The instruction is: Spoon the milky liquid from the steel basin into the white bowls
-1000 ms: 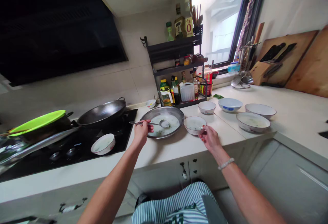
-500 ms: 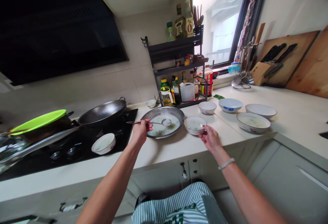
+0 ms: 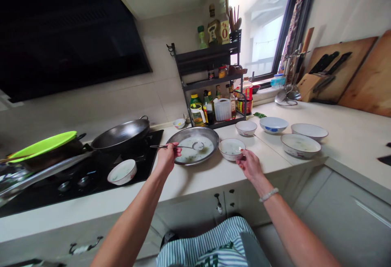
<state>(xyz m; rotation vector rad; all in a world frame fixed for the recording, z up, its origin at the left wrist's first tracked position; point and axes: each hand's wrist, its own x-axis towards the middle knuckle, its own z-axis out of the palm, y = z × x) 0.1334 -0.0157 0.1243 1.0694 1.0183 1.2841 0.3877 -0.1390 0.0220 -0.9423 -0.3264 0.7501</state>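
Observation:
My left hand (image 3: 166, 155) is closed round the handle of a metal ladle (image 3: 183, 147). The ladle's bowl lies over a wide steel basin (image 3: 215, 140) of whitish soup with green bits, at the liquid's surface. My right hand (image 3: 251, 163) grips the right rim of a small white bowl (image 3: 231, 157), thumb on top and fingers below. That bowl holds the same pale soup and stands on the counter just right of the basin. Behind it is another small white bowl (image 3: 246, 128). A filled bowl (image 3: 122, 172) rests at the stove's front edge, left of my left hand.
More bowls stand on the right: a blue-patterned one (image 3: 273, 125), a white one (image 3: 309, 131) and one with soup (image 3: 300, 146). A wok (image 3: 121, 135) and a pot under a green colander (image 3: 42, 146) occupy the stove. A spice rack (image 3: 210, 83) and knife block (image 3: 311, 87) are behind.
The view has shifted very slightly. Both hands, the ladle and the bowl keep nearly the same places.

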